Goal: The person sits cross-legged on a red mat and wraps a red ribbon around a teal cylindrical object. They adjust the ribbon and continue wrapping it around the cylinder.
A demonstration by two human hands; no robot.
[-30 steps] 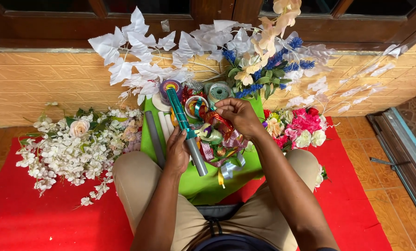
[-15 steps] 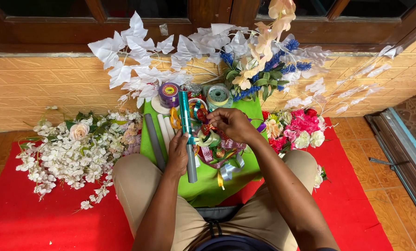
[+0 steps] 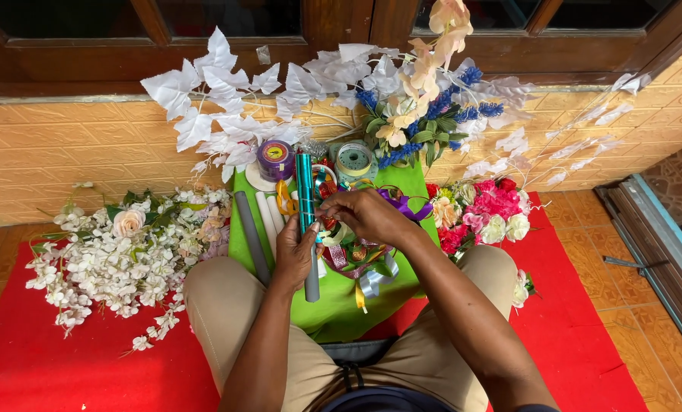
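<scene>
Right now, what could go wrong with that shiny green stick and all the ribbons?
The left hand holds the teal foil roll upright over a crowded pile of ribbons; if it tips, it might knock the purple ribbon spool behind it. The right hand works at the roll among loose ribbon ends, so they could tangle or snag around its fingers.

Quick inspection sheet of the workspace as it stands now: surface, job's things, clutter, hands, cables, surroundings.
Surface: green board on the lap, over a red mat.
Job's things: teal roll, upright in the left hand; ribbon pile beneath the hands.
Clutter: purple tape roll, grey tubes, white blossoms, pink flowers, white leaves.
Hands: left hand grips the teal roll; right hand pinches at its side.
Cables: nothing seen.
Surroundings: yellow brick wall, wooden window frame.
</scene>
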